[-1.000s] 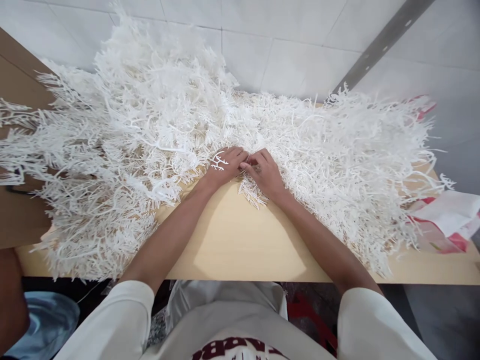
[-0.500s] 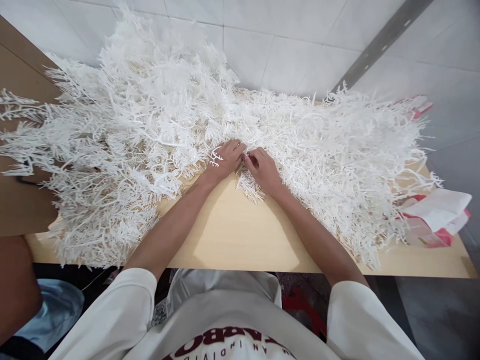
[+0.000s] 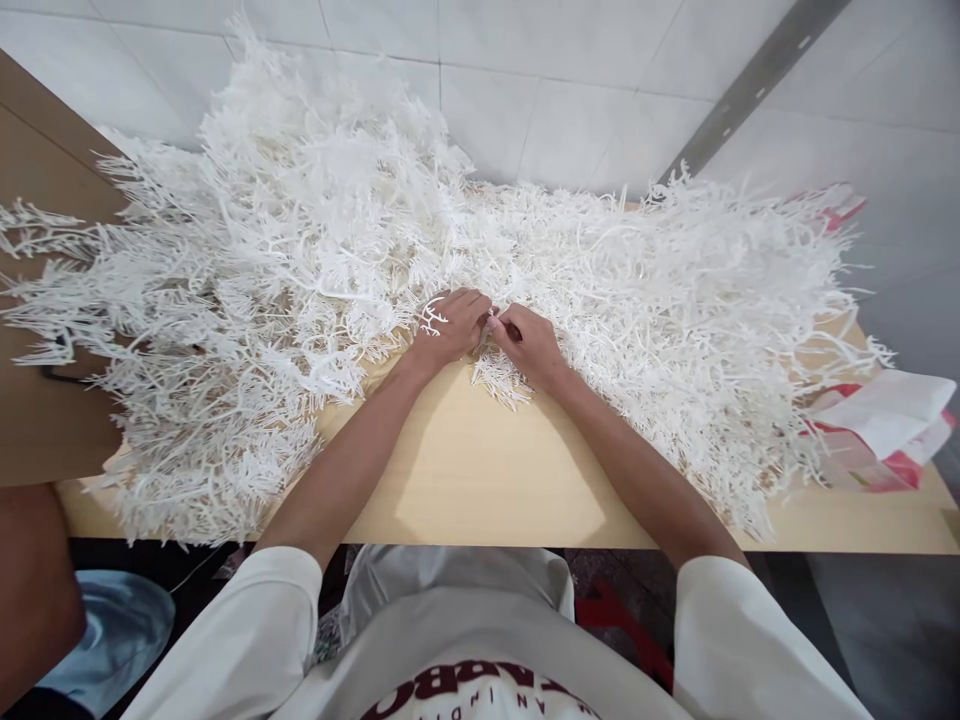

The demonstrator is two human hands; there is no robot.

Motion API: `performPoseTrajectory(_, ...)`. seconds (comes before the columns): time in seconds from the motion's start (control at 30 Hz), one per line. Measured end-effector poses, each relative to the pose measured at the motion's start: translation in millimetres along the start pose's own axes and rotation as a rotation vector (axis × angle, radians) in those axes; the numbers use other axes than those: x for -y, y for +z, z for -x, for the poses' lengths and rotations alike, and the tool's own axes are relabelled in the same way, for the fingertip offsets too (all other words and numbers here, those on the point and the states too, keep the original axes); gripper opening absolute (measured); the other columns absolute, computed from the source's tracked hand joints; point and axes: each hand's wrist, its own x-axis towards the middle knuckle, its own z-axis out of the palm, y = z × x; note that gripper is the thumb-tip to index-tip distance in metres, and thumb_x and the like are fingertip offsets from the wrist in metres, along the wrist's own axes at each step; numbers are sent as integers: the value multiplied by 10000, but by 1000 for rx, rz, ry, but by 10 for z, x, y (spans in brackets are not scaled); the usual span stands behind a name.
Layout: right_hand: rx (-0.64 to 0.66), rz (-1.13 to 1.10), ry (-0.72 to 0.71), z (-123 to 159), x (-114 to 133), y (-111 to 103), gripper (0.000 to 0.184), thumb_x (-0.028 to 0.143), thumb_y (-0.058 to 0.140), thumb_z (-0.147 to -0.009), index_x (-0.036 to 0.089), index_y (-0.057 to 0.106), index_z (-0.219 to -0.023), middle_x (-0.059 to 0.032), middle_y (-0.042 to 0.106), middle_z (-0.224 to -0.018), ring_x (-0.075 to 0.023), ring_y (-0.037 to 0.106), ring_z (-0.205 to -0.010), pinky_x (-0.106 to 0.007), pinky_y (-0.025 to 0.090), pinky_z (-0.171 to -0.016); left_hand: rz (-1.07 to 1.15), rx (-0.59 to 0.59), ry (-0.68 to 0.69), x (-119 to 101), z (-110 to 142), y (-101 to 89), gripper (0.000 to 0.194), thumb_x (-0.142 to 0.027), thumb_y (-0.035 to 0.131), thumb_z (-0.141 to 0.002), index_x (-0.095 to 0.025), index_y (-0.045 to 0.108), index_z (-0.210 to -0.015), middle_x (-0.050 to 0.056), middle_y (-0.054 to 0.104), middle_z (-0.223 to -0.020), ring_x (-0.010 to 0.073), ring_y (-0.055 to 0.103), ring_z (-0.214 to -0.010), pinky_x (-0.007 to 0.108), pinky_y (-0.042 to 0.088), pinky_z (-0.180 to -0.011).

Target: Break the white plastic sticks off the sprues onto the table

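Note:
My left hand point(image 3: 454, 328) is closed over white branching plastic twigs at the near edge of the heap, its back turned up. One small white forked twig point(image 3: 433, 317) lies across the back of that hand. Close beside it, my right hand point(image 3: 532, 343) is curled in, thumb and forefinger pinching a thin white bit at the left fingertips. Below and between the hands a spray of white plastic twigs point(image 3: 501, 380) sticks out over the table. My fingers hide where the pieces meet.
Large tangled heaps of white twigs point(image 3: 285, 240) spread over the wooden table point(image 3: 495, 480). A cardboard box point(image 3: 60, 410) stands at the left, a pink-and-white packet point(image 3: 885, 430) at the right. Another person's bare limb point(image 3: 34, 590) shows lower left, near a blue, shiny round surface point(image 3: 124, 630).
My right fingers have curled in tighter, from a looser spread to a pinch beside the left fingertips. Both hands stay in nearly the same place; the view shifts slightly.

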Motion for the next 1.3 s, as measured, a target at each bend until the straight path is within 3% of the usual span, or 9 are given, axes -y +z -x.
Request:
performPoseTrajectory(0.13, -26, 31, -65, 15, 8, -16, 338, 371, 381, -998, 226, 420, -695, 25, 434, -611, -116, 404, -575, -282, 335, -576, 77, 6, -58, 48, -14, 36, 229, -186, 413, -941, -186, 627, -861, 47, 678, -830, 182, 622, -845, 308, 418, -746)
performPoseTrajectory(0.27, -33, 53, -291, 101, 102, 23, 340, 274, 371, -993, 233, 386, -656, 23, 433, -587, -119, 393, -552, -281, 336, -546, 95, -69, -291, 129, -28, 93, 224, -211, 406, -965, -190, 562, -806, 43, 637, -794, 171, 581, -778, 310, 405, -724)
performPoseTrajectory(0.33, -25, 38, -367, 121, 140, 55, 296, 270, 435, -979, 234, 438, -685, 15, 495, -615, -125, 442, -590, -277, 383, -577, 45, -49, -239, 142, -30, 98, 219, -224, 400, -970, -189, 555, -818, 50, 632, -814, 181, 580, -795, 318, 402, -730)
performPoseTrajectory(0.47, -88, -30, -171, 74, 146, 63, 106, 301, 510, -963, 225, 557, -906, -37, 642, -835, -150, 567, -770, -299, 478, -721, -21, 19, -63, 118, -25, 59, 179, -236, 428, -952, -185, 581, -873, 58, 641, -849, 192, 591, -810, 308, 412, -699)
performPoseTrajectory(0.67, -64, -48, 228, -6, 94, -1, 205, 425, 568, -921, 228, 558, -980, -15, 605, -860, -146, 554, -752, -316, 457, -740, -57, 6, -26, 97, -10, 96, 157, -224, 473, -917, -184, 613, -856, 59, 665, -837, 208, 630, -856, 315, 443, -727)
performPoseTrajectory(0.8, 62, -81, 253, -16, 46, 16, 144, 369, 525, -941, 229, 540, -911, -10, 587, -855, -137, 524, -740, -294, 420, -697, -66, 5, -31, 121, 3, 165, 154, -180, 472, -899, -192, 622, -867, 57, 679, -850, 197, 636, -876, 312, 451, -758)
performPoseTrajectory(1.03, 43, -75, 244, -19, 32, 21, 188, 332, 470, -949, 227, 471, -793, 8, 545, -752, -128, 492, -688, -282, 391, -657, -16, 24, -7, 103, -17, 85, 232, -238, 394, -959, -203, 602, -862, 56, 656, -843, 198, 614, -854, 325, 432, -725)
performPoseTrajectory(1.23, 167, -94, -186, 107, 162, 21, 151, 186, 483, -887, 234, 492, -744, -13, 615, -766, -137, 551, -716, -285, 453, -665, 148, -71, -288, 142, -42, 67, 368, -394, 330, -1015, -208, 520, -760, 24, 587, -720, 153, 532, -666, 306, 386, -664)
performPoseTrajectory(1.3, 65, -132, -159, 112, 166, 20, 94, 212, 503, -909, 234, 540, -826, -36, 651, -862, -153, 603, -833, -299, 495, -720, 123, -52, -222, 147, -35, 86, 333, -387, 357, -1009, -202, 550, -811, 35, 615, -779, 157, 562, -718, 299, 396, -689)
